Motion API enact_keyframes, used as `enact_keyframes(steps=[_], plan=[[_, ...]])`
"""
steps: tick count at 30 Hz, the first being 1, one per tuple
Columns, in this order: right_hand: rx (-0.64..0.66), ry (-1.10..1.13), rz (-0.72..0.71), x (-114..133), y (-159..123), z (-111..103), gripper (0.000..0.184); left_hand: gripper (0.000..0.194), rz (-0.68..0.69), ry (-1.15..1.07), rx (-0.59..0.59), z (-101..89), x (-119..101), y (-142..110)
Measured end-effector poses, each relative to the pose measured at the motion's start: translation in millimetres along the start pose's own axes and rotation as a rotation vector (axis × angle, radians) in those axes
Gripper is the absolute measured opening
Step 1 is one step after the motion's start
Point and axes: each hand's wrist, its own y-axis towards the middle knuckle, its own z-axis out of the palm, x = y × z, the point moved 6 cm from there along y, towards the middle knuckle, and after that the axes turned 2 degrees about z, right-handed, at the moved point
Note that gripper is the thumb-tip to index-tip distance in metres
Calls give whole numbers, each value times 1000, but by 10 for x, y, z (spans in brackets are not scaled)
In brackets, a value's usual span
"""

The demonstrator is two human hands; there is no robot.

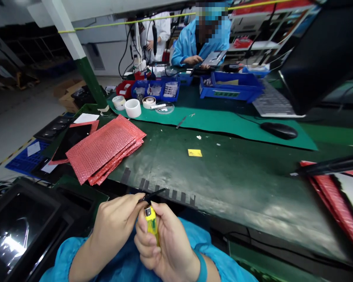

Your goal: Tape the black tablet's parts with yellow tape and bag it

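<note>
My right hand is wrapped round a yellow lighter, its metal top pointing up; no flame shows. Close beside it, my left hand pinches a thin black strip that reaches to the right just above the lighter's top. Whether the strip is a cable or a tool, I cannot make out. Both hands are in front of the bench's near edge, by a row of short dark tape pieces. Farther in on the bench lies a small yellow block.
Red bubble-wrap pouches are stacked at left, with more pouches at right. Tape rolls, blue bins and a black mouse sit along the green mat. A co-worker in blue handles a flat panel opposite.
</note>
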Motion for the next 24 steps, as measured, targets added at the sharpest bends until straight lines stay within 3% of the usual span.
enact_keyframes(steps=[11, 24], plan=[[16, 51, 2, 37, 21, 91, 35, 29, 71, 106, -36, -39, -9, -44], [-5, 20, -11, 61, 23, 113, 39, 28, 68, 80, -39, -45, -28, -22]])
